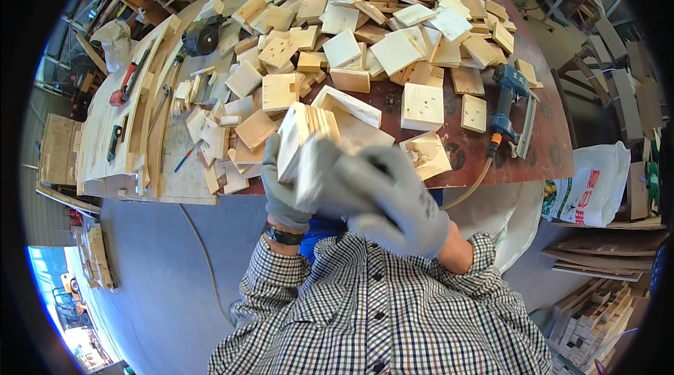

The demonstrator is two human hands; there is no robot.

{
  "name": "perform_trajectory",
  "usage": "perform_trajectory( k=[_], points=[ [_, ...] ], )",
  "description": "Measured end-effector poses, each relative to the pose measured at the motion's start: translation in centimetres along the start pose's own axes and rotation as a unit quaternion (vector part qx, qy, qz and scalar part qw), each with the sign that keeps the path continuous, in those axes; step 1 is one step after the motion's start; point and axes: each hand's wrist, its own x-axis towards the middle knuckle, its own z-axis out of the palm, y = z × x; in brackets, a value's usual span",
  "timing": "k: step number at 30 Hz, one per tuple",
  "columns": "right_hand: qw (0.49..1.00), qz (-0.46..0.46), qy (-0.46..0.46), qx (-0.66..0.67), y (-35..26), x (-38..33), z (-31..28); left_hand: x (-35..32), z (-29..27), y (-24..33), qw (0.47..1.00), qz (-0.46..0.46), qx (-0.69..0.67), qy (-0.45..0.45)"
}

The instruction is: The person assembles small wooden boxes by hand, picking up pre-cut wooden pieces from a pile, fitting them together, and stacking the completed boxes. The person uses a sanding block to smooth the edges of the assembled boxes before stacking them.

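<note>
My left hand (282,191), in a grey work glove, is closed round the side of a stack of square wooden boards (314,124) at the table's front edge. My gloved right hand (400,203) reaches across from the right, in front of the stack. Its fingers are smeared by motion, so whether they hold anything does not show. Just behind the hands stands a raised wooden board (351,106) that looks like part of a box. Beside my right hand lies a wooden piece with a rough broken patch (427,156).
A large heap of wooden boards (339,18) covers the back of the red-brown table (540,143). To the right lies a blue nail gun (507,97) with its hose (479,178) hanging over the edge. Red-handled pliers (123,87) and a black coil (202,36) are on the left.
</note>
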Motion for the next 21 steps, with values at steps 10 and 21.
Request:
perform_trajectory(
  k=[10, 21],
  points=[
    [0.971, 0.058, 0.183, -0.141, 3.6, 2.3, 3.0, -1.5, 6.8, -4.0, 0.983, -0.049, -0.175, -0.031],
    [0.969, 0.031, 0.163, -0.180, 3.7, 1.7, 3.7, -1.0, 5.4, -2.6, 0.992, -0.058, -0.106, -0.016]
  ],
)
